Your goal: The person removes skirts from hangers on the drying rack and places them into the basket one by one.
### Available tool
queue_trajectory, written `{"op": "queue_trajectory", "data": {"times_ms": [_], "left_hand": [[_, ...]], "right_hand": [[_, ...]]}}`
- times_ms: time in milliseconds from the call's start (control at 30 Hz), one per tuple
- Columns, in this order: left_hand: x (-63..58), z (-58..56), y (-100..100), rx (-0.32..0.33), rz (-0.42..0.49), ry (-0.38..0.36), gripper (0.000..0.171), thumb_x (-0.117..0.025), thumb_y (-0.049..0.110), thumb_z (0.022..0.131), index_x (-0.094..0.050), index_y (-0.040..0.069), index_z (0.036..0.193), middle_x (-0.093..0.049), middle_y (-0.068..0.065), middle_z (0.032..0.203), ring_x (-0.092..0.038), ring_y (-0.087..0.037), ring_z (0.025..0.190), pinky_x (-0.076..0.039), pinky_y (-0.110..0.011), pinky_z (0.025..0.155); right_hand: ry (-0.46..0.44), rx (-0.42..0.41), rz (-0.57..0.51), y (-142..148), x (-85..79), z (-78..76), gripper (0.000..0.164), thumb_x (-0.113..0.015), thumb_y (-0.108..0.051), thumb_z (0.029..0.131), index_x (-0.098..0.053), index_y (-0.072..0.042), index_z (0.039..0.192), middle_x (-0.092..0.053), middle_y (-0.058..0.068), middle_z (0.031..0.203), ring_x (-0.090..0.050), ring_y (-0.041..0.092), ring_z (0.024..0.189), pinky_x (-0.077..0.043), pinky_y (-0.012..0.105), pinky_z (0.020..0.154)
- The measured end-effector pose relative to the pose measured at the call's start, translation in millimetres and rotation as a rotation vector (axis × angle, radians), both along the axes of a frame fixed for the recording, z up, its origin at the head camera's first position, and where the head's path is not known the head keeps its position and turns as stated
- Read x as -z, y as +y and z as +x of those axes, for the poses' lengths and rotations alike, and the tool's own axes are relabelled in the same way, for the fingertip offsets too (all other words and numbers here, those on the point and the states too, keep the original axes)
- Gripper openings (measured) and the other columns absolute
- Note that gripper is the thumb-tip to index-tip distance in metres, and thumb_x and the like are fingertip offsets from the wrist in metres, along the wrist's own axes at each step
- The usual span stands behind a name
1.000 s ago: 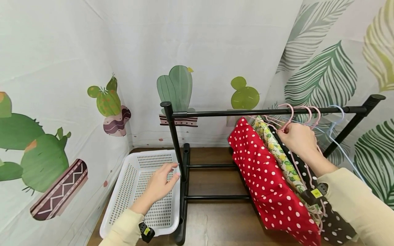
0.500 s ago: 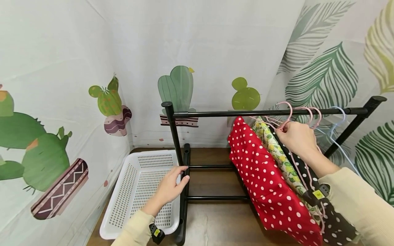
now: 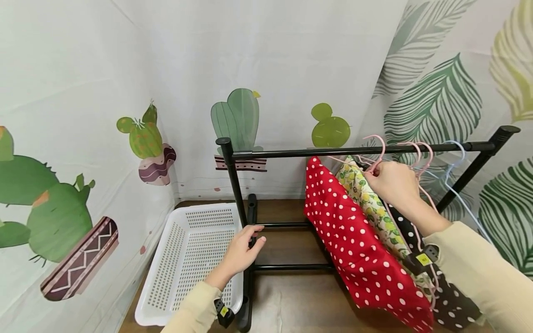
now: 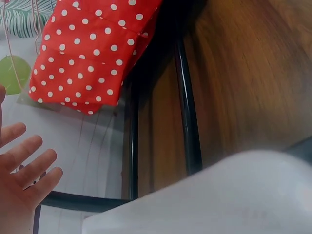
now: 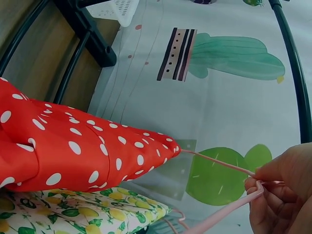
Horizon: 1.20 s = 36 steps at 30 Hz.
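Observation:
My right hand (image 3: 393, 185) pinches a pink clothes hanger (image 3: 380, 150) just below its hook, which is over the black rail (image 3: 300, 153). On that hanger hangs a red garment with white polka dots (image 3: 354, 240); in the right wrist view the hanger's thin arm (image 5: 219, 163) runs from my fingertips into the red fabric (image 5: 97, 151). Behind it come a lemon-print garment (image 3: 374, 199) and a dark dotted one (image 3: 404, 226). My left hand (image 3: 241, 249), fingers loosely extended and holding nothing, is by the rack's left post, overlapping the basket's right edge in the head view.
A white perforated basket (image 3: 160, 249) stands left of the rack on the brown wooden surface (image 3: 287, 296). Two more pink hangers (image 3: 430, 157) and a blue hanger (image 3: 458, 162) sit farther right on the rail. Lower black crossbars (image 3: 291, 268) span the rack; printed curtains surround it.
The right hand has shifted slightly left along the rail, bringing the pink hanger and red garment with it. The left hand has moved right, from over the basket toward the rack's post.

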<state>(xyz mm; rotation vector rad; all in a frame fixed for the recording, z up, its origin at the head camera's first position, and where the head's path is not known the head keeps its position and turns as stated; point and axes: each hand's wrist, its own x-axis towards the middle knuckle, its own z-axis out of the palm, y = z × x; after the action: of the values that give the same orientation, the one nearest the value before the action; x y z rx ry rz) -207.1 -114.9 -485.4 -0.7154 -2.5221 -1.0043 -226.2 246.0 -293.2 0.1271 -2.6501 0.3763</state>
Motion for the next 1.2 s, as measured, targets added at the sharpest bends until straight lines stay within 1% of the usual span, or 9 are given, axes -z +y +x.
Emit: {"op": "queue_trajectory", "data": {"times_ms": [133,200,367,433,533,733,967,1067,1200], "left_hand": [[3.0,-1.0,6,-0.007,0.019,-0.028,0.032,-0.055,0.032,0.091,-0.058,0.016,0.119,-0.061,0.001,0.110,-0.060,-0.011,0.091,-0.050,-0.025,0.074],[4.1,-1.1,10,-0.006,0.032,-0.050,0.033,-0.054,0.034,0.091,-0.057,0.017,0.119,-0.061,0.002,0.109,-0.061,-0.013,0.091,-0.051,-0.028,0.074],[9.0,-3.2,19,0.008,0.081,-0.139,0.034,-0.053,0.035,0.092,-0.056,0.018,0.121,-0.058,0.001,0.115,-0.060,-0.020,0.099,-0.052,-0.035,0.077],[12.2,-4.8,22,0.016,0.098,-0.171,0.035,-0.052,0.036,0.093,-0.055,0.018,0.122,-0.057,0.000,0.118,-0.059,-0.019,0.101,-0.051,-0.035,0.078],[16.7,-7.7,28,0.026,0.124,-0.185,0.036,-0.051,0.036,0.093,-0.055,0.017,0.123,-0.057,-0.002,0.119,-0.059,-0.017,0.102,-0.051,-0.031,0.078],[19.3,-10.1,39,0.049,0.212,-0.226,0.036,-0.052,0.033,0.093,-0.054,0.012,0.123,-0.058,-0.007,0.120,-0.060,-0.018,0.102,-0.051,-0.029,0.078],[20.1,-13.9,49,0.041,0.282,-0.291,0.039,-0.052,0.034,0.093,-0.054,0.010,0.123,-0.057,-0.010,0.123,-0.061,-0.025,0.102,-0.051,-0.032,0.079],[19.9,-16.5,52,0.026,0.324,-0.342,0.040,-0.051,0.036,0.093,-0.053,0.010,0.124,-0.057,-0.009,0.124,-0.061,-0.024,0.102,-0.050,-0.034,0.082],[22.9,-19.2,56,-0.001,0.344,-0.391,0.039,-0.052,0.034,0.093,-0.053,0.011,0.124,-0.057,-0.009,0.124,-0.061,-0.022,0.103,-0.049,-0.036,0.084]], "right_hand": [[0.003,-0.002,-0.002,-4,-1.0,-0.8,0.039,-0.050,-0.016,0.082,-0.034,-0.015,0.046,-0.031,-0.002,0.040,-0.028,0.015,0.039,-0.018,0.026,0.038],[-0.002,0.000,-0.003,-5,-1.8,-0.7,0.040,-0.049,-0.016,0.083,-0.034,-0.015,0.046,-0.030,-0.003,0.040,-0.027,0.014,0.039,-0.017,0.026,0.038],[-0.008,-0.005,-0.002,-9,-3.9,0.2,0.041,-0.049,-0.018,0.085,-0.034,-0.015,0.047,-0.029,-0.003,0.041,-0.026,0.014,0.039,-0.017,0.025,0.038],[-0.007,-0.008,-0.001,-10,-4.7,0.3,0.041,-0.050,-0.018,0.085,-0.034,-0.015,0.047,-0.030,-0.003,0.041,-0.026,0.014,0.039,-0.017,0.025,0.038],[-0.006,-0.010,-0.002,-13,-5.6,0.3,0.041,-0.050,-0.018,0.084,-0.034,-0.016,0.047,-0.030,-0.003,0.041,-0.027,0.014,0.039,-0.017,0.025,0.038],[0.004,-0.029,-0.005,-17,-6.6,0.9,0.039,-0.048,-0.017,0.083,-0.035,-0.015,0.047,-0.030,-0.003,0.042,-0.027,0.014,0.040,-0.018,0.025,0.038],[0.033,-0.059,-0.004,-21,-7.8,2.0,0.039,-0.049,-0.017,0.084,-0.035,-0.015,0.047,-0.031,-0.002,0.041,-0.027,0.014,0.039,-0.018,0.025,0.038],[0.043,-0.067,-0.004,-22,-8.3,2.7,0.039,-0.050,-0.017,0.084,-0.036,-0.015,0.047,-0.032,-0.002,0.041,-0.028,0.014,0.040,-0.019,0.025,0.038],[0.046,-0.082,-0.004,-25,-9.8,3.8,0.039,-0.049,-0.016,0.084,-0.036,-0.015,0.048,-0.032,-0.002,0.041,-0.029,0.014,0.039,-0.018,0.025,0.038]]}}
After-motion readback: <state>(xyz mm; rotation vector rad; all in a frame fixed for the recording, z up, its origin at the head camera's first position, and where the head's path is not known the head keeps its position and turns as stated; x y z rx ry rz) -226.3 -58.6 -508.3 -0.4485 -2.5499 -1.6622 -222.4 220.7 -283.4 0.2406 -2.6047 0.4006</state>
